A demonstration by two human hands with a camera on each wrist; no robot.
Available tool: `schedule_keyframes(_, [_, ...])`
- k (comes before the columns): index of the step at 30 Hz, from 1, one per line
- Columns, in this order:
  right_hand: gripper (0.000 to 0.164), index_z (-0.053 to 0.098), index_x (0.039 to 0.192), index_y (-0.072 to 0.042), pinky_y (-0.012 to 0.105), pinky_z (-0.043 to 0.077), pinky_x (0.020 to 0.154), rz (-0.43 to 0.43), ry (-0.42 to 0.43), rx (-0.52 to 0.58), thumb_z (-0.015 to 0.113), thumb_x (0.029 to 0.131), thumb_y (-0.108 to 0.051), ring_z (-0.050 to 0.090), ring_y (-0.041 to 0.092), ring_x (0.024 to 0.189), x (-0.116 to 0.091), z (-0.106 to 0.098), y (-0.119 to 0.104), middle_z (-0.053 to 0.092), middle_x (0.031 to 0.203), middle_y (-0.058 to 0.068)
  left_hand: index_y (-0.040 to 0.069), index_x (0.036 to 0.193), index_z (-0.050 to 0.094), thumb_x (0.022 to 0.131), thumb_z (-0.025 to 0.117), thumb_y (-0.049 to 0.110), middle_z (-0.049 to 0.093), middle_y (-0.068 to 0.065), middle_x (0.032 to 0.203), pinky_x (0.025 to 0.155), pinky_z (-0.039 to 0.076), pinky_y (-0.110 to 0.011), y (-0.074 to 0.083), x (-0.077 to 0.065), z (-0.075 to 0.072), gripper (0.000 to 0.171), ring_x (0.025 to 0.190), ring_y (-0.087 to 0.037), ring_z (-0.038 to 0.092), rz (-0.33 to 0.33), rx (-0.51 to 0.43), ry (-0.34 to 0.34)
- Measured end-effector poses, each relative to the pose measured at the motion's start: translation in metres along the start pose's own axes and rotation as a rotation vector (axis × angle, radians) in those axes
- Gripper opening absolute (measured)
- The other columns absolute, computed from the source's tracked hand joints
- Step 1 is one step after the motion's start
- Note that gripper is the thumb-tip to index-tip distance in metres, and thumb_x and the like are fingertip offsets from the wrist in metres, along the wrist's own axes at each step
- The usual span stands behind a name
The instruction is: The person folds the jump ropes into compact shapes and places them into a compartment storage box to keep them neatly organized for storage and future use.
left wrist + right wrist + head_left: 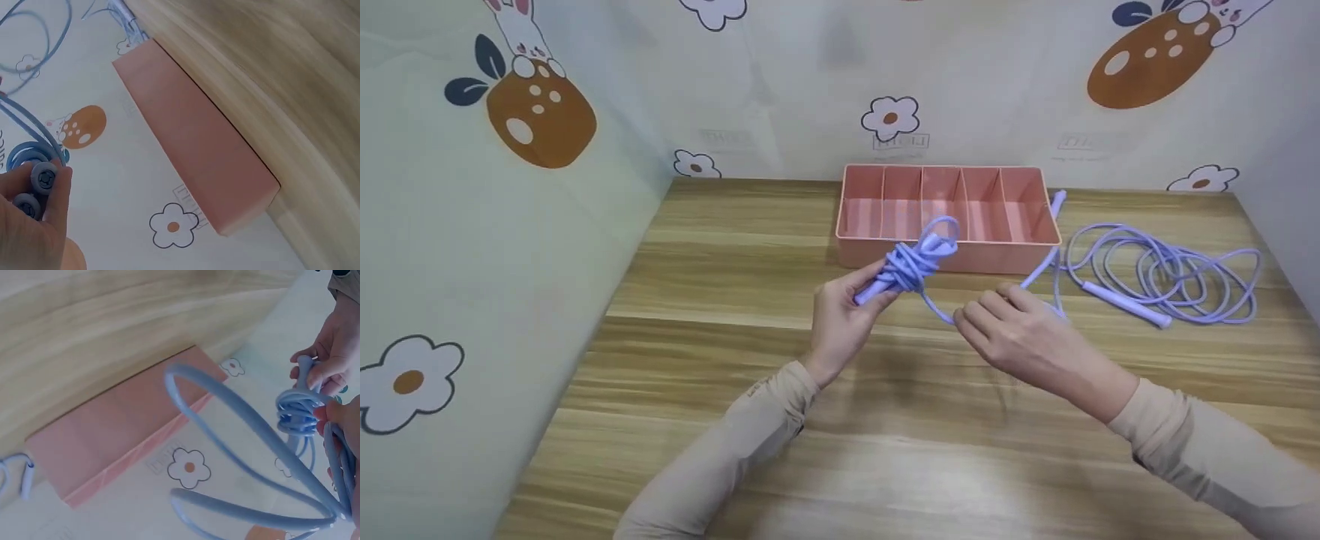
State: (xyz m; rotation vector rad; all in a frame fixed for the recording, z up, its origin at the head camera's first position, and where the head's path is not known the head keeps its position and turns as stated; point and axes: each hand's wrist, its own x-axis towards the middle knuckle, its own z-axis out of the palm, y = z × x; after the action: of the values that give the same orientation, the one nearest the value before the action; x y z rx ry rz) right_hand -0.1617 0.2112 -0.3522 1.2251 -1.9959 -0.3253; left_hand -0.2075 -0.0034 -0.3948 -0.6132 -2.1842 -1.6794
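My left hand (844, 315) grips the two handles of a blue-purple jump rope (910, 266), its cord wound several times around them. The round handle ends (44, 179) show between the fingers in the left wrist view. To the right, my right hand (1020, 330) holds the loose cord, fingers curled round it. One strand runs taut between the hands, and long loops (242, 416) hang out from the right hand in its wrist view. Just beyond both hands stands a pink divided box (949, 256), and the wound bundle overlaps its front wall in the head view.
A second jump rope (1177, 274) of the same colour lies loosely coiled on the wooden table (720, 262), right of the box. One of its handles (1126, 304) points toward the front right. Patterned walls (780, 90) close off the back and sides.
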Motion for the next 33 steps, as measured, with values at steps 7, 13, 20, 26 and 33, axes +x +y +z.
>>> schedule_keyframes(7, [0.028, 0.052, 0.082, 0.003, 0.032, 0.043, 0.071, -0.144, -0.044, -0.074, 0.027, 0.093, 0.009, 0.045, 0.023, 0.068, 0.008, -0.013, 0.015, 0.047, 0.075, 0.011, 0.003, 0.11, 0.064, 0.079, 0.068, 0.01, 0.069, -0.012, 0.092, 0.07, 0.055, -0.027, 0.005, -0.006, -0.003, 0.032, 0.074, -0.019, 0.067, 0.176, 0.364, -0.224])
schedule_keyframes(13, [0.032, 0.054, 0.084, 0.0, 0.032, 0.044, 0.076, -0.223, -0.065, -0.067, 0.025, 0.092, 0.01, 0.047, 0.022, 0.072, 0.013, -0.018, 0.017, 0.046, 0.075, 0.008, 0.007, 0.112, 0.064, 0.083, 0.064, 0.01, 0.07, -0.009, 0.082, 0.061, 0.054, -0.023, 0.018, -0.006, -0.003, 0.029, 0.063, -0.016, 0.063, 0.196, 0.503, -0.407])
schedule_keyframes(20, [0.032, 0.056, 0.088, -0.003, 0.033, 0.045, 0.076, -0.3, -0.019, 0.035, 0.026, 0.096, 0.0, 0.048, 0.022, 0.071, 0.011, -0.013, 0.019, 0.05, 0.075, 0.007, 0.01, 0.109, 0.065, 0.082, 0.061, 0.003, 0.068, -0.002, 0.073, 0.048, 0.048, -0.018, 0.036, -0.006, -0.003, 0.029, 0.055, -0.011, 0.058, 0.425, 0.632, -0.67])
schedule_keyframes(26, [0.022, 0.054, 0.09, -0.005, 0.033, 0.048, 0.077, -0.356, 0.089, 0.104, 0.032, 0.096, -0.004, 0.05, 0.021, 0.071, 0.007, -0.009, 0.019, 0.051, 0.077, 0.006, 0.009, 0.104, 0.068, 0.08, 0.067, 0.011, 0.071, -0.002, 0.087, 0.064, 0.051, -0.012, 0.041, -0.004, -0.011, 0.024, 0.07, -0.009, 0.066, 0.513, 0.425, -0.883])
schedule_keyframes(33, [0.019, 0.053, 0.089, -0.006, 0.033, 0.049, 0.075, -0.387, 0.171, 0.098, 0.036, 0.094, -0.006, 0.052, 0.02, 0.072, 0.004, -0.006, 0.02, 0.054, 0.078, 0.006, 0.001, 0.103, 0.066, 0.079, 0.068, 0.008, 0.069, -0.009, 0.093, 0.072, 0.047, -0.005, 0.041, -0.007, -0.012, 0.026, 0.077, -0.012, 0.067, 0.482, 0.229, -0.957])
